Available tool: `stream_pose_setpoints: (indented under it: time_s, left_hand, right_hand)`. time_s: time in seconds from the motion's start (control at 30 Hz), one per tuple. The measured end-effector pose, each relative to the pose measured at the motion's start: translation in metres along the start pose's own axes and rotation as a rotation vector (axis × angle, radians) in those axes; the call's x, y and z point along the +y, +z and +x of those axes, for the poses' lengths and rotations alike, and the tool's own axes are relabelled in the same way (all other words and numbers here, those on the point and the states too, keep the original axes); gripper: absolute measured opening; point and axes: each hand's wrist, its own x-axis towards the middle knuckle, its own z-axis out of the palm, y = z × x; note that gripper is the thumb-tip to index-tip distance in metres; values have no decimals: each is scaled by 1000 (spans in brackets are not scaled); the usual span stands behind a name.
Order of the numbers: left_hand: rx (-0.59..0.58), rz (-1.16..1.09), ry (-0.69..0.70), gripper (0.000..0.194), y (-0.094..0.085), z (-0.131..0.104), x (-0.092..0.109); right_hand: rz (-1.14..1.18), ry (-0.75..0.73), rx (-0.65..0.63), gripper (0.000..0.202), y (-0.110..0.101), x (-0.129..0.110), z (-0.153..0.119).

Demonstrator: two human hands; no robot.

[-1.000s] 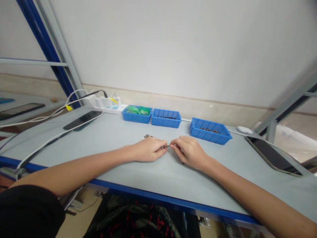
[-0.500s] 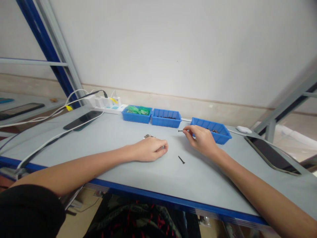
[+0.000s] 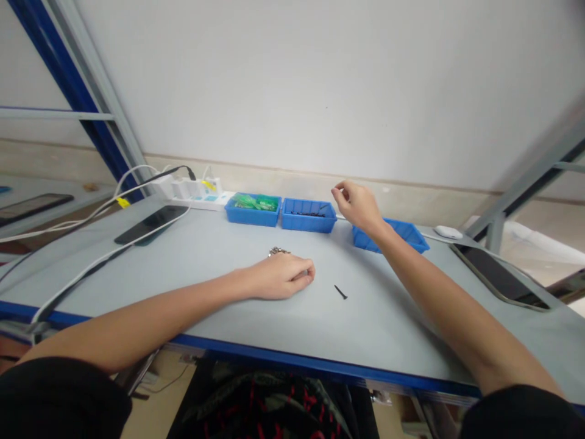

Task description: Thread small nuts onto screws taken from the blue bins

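Observation:
My left hand (image 3: pixel 284 277) rests on the grey table with its fingers curled closed; whatever they hold, if anything, is hidden. Just behind it lies a small cluster of shiny metal pieces (image 3: pixel 276 251), partly covered by the hand. My right hand (image 3: pixel 357 206) is raised near the wall, between the middle and right blue bins, its fingers bent, slightly apart, with nothing visible in them. In the middle blue bin (image 3: pixel 307 223) are dark screws, one of them (image 3: pixel 323 207) near its right end. A single dark screw (image 3: pixel 340 292) lies on the table, right of my left hand.
A blue bin (image 3: pixel 252 216) with green packets stands at the left, beside a white power strip (image 3: pixel 201 200) with cables. The right blue bin (image 3: pixel 414 239) is partly behind my forearm. Phones (image 3: pixel 150 223) lie at both sides; a white earbud case (image 3: pixel 448 232) sits at the right.
My right hand has risen away from the right bin toward the wall. The screw it pinched is gone from its fingers. My left hand stays in place.

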Motion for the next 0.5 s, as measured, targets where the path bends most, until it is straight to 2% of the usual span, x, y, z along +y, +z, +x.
stream_pose_setpoints:
  time_s: [0.13,0.2,0.3,0.4,0.5]
  left_hand:
    - [33,-70,29,19,-20,-3,-5]
    - [144,-21,-49,21,-37,-5,-10]
    - [205,127,-196,22,-58,-10,-22]
    - [114,216,-287,30,-68,-16,-35]
    - [-41,207,-346,45,-67,-22,-42]
  right_hand:
    - [54,-22,-88,28,-8,4,-25]
    - [66,-67,-179,28,-22,2,-43]
    - [-5,-186,-389,24,-49,-8,-63]
    - [-72,-201,-473,20,-70,-21,-73]
    - [-112,-186,-572,17,-77,-31,-84]
